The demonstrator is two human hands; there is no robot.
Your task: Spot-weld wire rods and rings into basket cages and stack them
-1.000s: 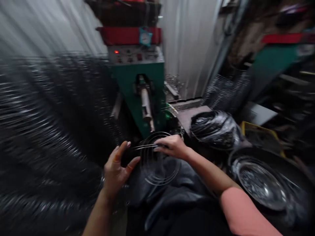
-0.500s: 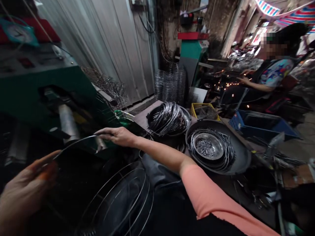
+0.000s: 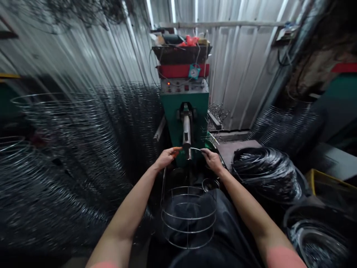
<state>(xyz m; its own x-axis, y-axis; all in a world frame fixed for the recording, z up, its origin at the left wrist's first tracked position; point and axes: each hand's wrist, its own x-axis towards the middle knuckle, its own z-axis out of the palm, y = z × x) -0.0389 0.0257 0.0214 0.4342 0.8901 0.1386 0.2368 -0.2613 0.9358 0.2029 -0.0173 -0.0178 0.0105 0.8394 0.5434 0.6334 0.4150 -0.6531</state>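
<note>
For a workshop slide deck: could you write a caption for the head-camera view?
The left hand and right hand grip a curved wire at a green machine, above a round wire cage.

No wording is legible: the control panel (image 3: 184, 87) on the green machine (image 3: 184, 115) at twelve o'clock has tiny labels, and the round dial gauge (image 3: 194, 71) above it has markings too small to read.

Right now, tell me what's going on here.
A person holds a curved wire between the left hand and the right hand, just in front of a green machine. A round wire cage sits below the hands. Stacked wire rings fill the left side, and a wire coil lies to the right.
</note>
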